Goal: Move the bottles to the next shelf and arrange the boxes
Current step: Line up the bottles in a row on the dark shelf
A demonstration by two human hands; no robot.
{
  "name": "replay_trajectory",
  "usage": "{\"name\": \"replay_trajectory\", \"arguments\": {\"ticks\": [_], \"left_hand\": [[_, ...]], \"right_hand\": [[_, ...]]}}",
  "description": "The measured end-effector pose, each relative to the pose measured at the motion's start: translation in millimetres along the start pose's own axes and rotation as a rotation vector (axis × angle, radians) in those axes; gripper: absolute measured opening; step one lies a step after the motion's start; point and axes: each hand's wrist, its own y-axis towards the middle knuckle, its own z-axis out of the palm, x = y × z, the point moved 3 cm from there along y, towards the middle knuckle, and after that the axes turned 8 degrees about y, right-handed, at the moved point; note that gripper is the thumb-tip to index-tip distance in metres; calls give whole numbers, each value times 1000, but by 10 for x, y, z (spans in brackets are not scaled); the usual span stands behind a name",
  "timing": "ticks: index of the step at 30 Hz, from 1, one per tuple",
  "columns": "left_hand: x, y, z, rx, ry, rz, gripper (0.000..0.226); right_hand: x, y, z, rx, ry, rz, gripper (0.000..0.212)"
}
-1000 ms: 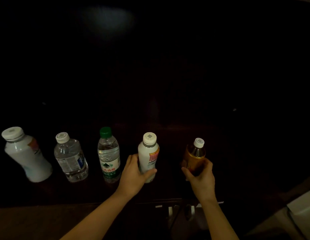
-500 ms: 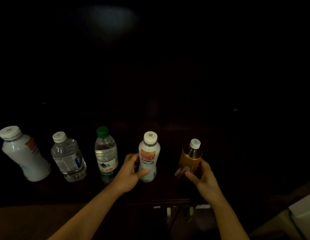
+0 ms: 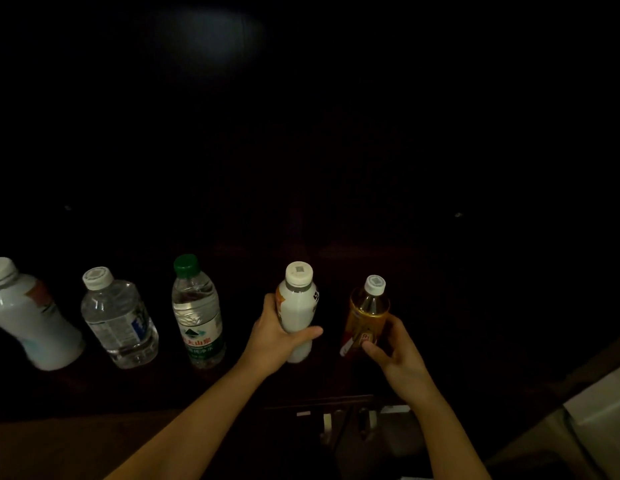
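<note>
change: we are now wrapping the left hand (image 3: 277, 336) fully round the white bottle (image 3: 299, 311), turned since half a second ago, orange label facing left.
right hand (image 3: 393, 348): fingers are pinching the tea bottle (image 3: 365, 315) low on its label.
bottles: both are standing upright, caps up, on the dark shelf (image 3: 474, 289).

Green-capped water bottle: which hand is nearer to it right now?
Left. The left hand grips the white bottle beside the green-capped water bottle; the right hand holds the amber bottle farther right.
</note>
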Motion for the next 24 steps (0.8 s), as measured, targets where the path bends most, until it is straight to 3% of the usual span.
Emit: {"name": "replay_trajectory", "arguments": {"ticks": [3, 16, 24], "left_hand": [[26, 13, -80, 11, 81, 25, 95], [143, -20, -369, 137, -42, -4, 56], [112, -41, -320, 193, -32, 12, 49]], "right_hand": [[15, -11, -14, 13, 0, 1, 61], [30, -44, 5, 37, 12, -15, 54], [27, -64, 19, 29, -9, -26, 52]]}}
